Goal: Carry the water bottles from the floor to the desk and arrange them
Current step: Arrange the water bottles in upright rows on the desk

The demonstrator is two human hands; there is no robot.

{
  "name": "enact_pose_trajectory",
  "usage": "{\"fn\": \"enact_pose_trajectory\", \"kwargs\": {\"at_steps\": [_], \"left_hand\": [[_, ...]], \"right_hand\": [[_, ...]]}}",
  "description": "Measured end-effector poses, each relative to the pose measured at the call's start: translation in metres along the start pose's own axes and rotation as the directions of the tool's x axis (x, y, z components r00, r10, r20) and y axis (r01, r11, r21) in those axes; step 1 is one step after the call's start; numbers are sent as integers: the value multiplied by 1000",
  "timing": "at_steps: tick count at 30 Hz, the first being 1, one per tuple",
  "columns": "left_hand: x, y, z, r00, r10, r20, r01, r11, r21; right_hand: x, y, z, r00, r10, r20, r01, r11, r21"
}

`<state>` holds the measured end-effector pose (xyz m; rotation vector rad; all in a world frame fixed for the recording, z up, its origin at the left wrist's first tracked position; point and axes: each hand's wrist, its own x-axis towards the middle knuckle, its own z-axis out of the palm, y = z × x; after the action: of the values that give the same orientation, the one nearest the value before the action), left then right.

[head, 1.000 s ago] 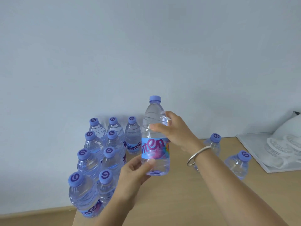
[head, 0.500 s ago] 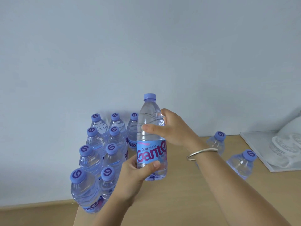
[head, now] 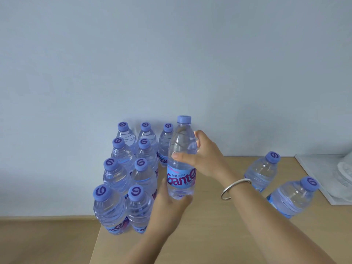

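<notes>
While both hands grasp it, the clear plastic water bottle with a blue-and-pink label and a lilac cap (head: 182, 159) stands upright just above the light wooden table (head: 209, 235), close to its left edge and a little in front of the far edge. The right hand (head: 202, 155) curls round the bottle's upper body, thumb on the near side; a silver bangle (head: 235, 188) circles that wrist. The left hand (head: 169, 208) wraps the bottle's base from below. Just left of the held bottle, nine matching bottles (head: 131, 174) stand upright in a tight cluster along the table's left edge, reaching back to the pale wall (head: 171, 63). Toward the right edge, two more matching bottles (head: 276, 185) stand well apart from the cluster. A white tray (head: 323, 180) lies at the far right corner.
</notes>
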<state>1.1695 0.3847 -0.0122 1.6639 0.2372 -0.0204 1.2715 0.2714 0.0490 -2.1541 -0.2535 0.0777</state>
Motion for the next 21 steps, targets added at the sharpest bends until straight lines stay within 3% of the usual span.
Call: {"fn": "enact_pose_trajectory", "kwargs": {"at_steps": [2, 7, 13, 21], "left_hand": [[0, -9, 5, 999, -20, 47, 19, 1000, 7], [23, -29, 10, 989, -148, -8, 148, 989, 6], [58, -46, 20, 902, -396, -173, 394, 918, -46], [81, -63, 27, 926, -348, -149, 322, 931, -175]], "right_hand": [[2, 8, 10, 1000, 12, 6, -12, 999, -34], [12, 31, 41, 995, 100, 11, -100, 995, -14], [24, 45, 71, 993, 116, -27, -115, 993, 21], [35, 60, 90, 994, 110, -7, -109, 992, 64]]}}
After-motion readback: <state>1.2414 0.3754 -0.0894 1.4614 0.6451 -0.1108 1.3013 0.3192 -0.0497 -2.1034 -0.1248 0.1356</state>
